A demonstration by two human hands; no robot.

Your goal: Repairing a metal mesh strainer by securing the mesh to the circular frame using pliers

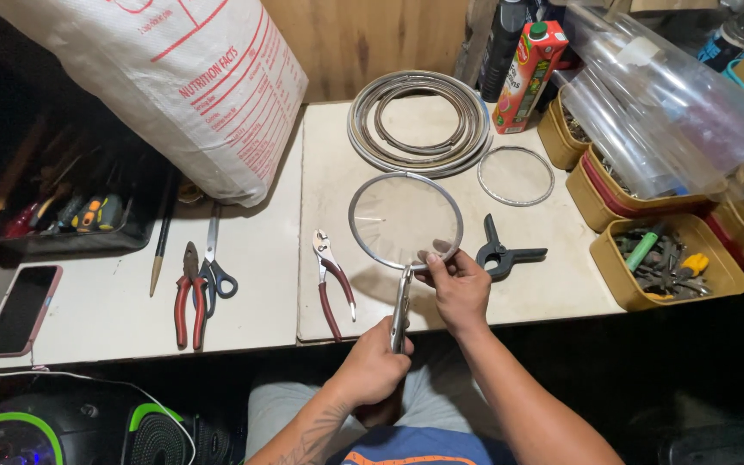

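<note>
— Where is the round mesh sieve (pixel 405 220)?

— Over the pale surface (pixel 260 284), its rim clamped by metal pliers (pixel 401 308). The left hand (pixel 372 370) grips their half-hidden handles; the right hand (pixel 456 284) pinches the wire rim.

— Nearby?

— A black plastic clamp (pixel 503 255) right, red-handled pliers (pixel 334 282) left.

A round mesh sieve (pixel 405 220) with a thin metal rim sits at the centre of the frame, tilted slightly, its fine see-through screen showing the pale tabletop beneath. Its lower edge is gripped by silver locking pliers (pixel 401 308), which run almost straight down from the rim toward the bottom centre of the frame. The left hand (pixel 375 368) wraps the pliers' handles; the right hand (pixel 456 288) pinches the rim at its lower right
</note>
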